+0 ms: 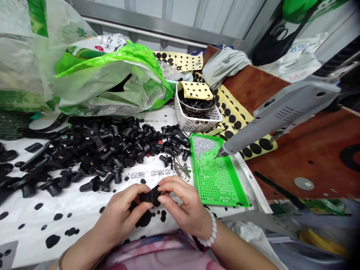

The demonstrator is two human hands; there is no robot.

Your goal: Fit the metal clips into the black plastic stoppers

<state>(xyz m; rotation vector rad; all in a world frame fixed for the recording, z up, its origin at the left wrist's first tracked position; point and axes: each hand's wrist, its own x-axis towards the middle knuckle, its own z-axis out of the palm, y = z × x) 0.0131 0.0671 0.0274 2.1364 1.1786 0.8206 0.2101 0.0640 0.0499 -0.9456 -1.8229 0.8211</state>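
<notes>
Between my two hands is a small black plastic part (152,195) with a round flange. My left hand (123,210) is closed around its stem side, thumb along the bottom. The fingertips of my right hand (182,202) pinch the flange end, where a tiny metallic bit shows; I cannot make out what it is. Just beyond my hands, thin silver metal strips (181,168) lie in a small heap. A large pile of similar black plastic parts (98,146) spreads over the white sheet (92,213) to the left and ahead.
A green tray (222,180) with many small screws (205,146) stands to the right. Over it hangs a grey electric screwdriver (270,112). Behind are a white basket (188,122), sheets of black round stickers (230,112) and large plastic bags (112,82).
</notes>
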